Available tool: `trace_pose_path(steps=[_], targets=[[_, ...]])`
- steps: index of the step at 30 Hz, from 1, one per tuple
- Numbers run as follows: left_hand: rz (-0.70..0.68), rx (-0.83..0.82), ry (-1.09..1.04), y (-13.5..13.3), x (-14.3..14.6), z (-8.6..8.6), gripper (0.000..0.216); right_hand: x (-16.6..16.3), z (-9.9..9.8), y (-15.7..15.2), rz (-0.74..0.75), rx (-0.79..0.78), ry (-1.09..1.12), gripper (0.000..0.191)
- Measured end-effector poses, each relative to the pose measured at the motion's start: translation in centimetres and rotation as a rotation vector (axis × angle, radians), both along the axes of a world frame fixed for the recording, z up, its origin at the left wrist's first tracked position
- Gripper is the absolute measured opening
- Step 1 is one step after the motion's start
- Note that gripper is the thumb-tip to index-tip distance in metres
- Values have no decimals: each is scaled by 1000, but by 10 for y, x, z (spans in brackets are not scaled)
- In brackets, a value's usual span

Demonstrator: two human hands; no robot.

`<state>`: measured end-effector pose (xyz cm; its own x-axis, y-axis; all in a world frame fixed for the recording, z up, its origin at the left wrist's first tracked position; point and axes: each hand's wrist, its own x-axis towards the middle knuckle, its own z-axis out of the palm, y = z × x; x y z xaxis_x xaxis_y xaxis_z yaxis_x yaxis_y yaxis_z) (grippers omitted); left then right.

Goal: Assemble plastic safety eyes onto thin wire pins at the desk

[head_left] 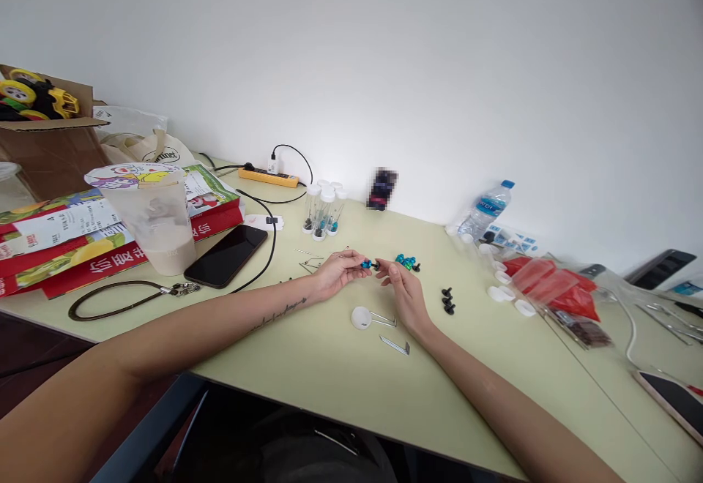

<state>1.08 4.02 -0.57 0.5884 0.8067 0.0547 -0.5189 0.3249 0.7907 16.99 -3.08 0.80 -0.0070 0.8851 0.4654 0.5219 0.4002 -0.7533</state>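
Both my hands meet over the middle of the pale green table [307, 351]. My left hand [339, 271] is closed, pinching a tiny blue part [367, 265] at its fingertips. My right hand [403, 289] is closed too, its fingertips touching the same blue part from the right. A small heap of blue-green screws [406, 261] lies just behind my right hand. Three black screws [448, 300] sit to its right. A white cap [361, 317] and two hex keys [394, 345] lie in front of my hands.
Clear vials with white lids [324, 211] stand behind. At left are a black phone [226, 255], a plastic cup [157, 218], red-green boxes [66, 241], a lanyard [121, 300] and a power strip [269, 177]. At right are a water bottle [486, 211], red bags [554, 285], white caps [502, 293].
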Motion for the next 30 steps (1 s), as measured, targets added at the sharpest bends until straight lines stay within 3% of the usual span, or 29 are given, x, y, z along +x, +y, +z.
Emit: trace_pose_path(steps=[30], targets=[[-5,8,-8,0,0,-1,6,1,-1,1,33,-42,46,42]])
